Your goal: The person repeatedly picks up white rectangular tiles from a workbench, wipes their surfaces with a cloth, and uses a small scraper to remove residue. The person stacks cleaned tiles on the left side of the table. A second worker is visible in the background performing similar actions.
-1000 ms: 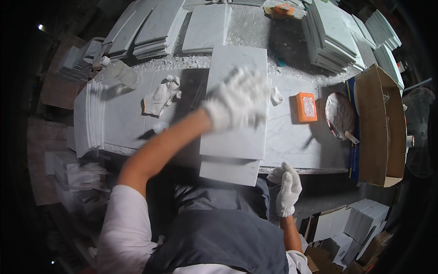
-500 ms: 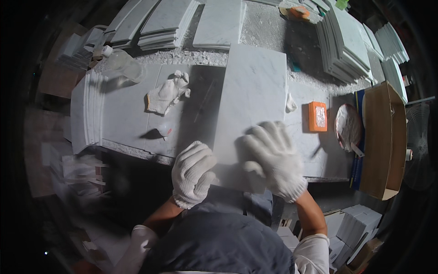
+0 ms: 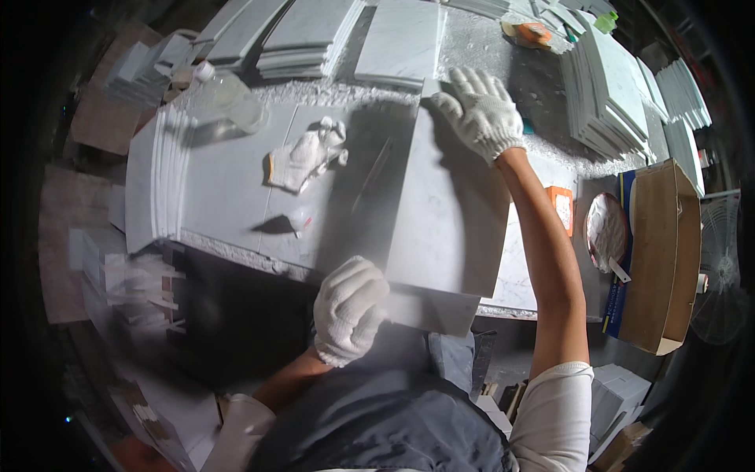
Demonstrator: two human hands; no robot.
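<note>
A long white-grey marble slab [image 3: 444,212] lies lengthwise before me. Past its near edge sticks out the end of another pale slab [image 3: 432,309]. My right hand [image 3: 480,116], in a white knit glove, is stretched to the far end of the upper slab, palm down with fingers spread. My left hand [image 3: 351,311], gloved alike, is curled closed beside the near left corner of the slabs; its fingertips are hidden, so whether it grips the edge is unclear. Left of the slab lie a loose white glove [image 3: 305,161] and a small clear plastic cup [image 3: 299,222].
A clear bottle [image 3: 232,104] stands at the far left, near upright slabs [image 3: 161,173]. To the right are an orange box [image 3: 560,206], a round dish of white paste [image 3: 605,228] and a cardboard box [image 3: 657,263]. Slab stacks [image 3: 602,94] line the back; a fan [image 3: 717,267] stands far right.
My right hand has slid from the near part of the slab to its far end, the arm now extended. My left hand stays closed by the near corner. The view has shifted slightly.
</note>
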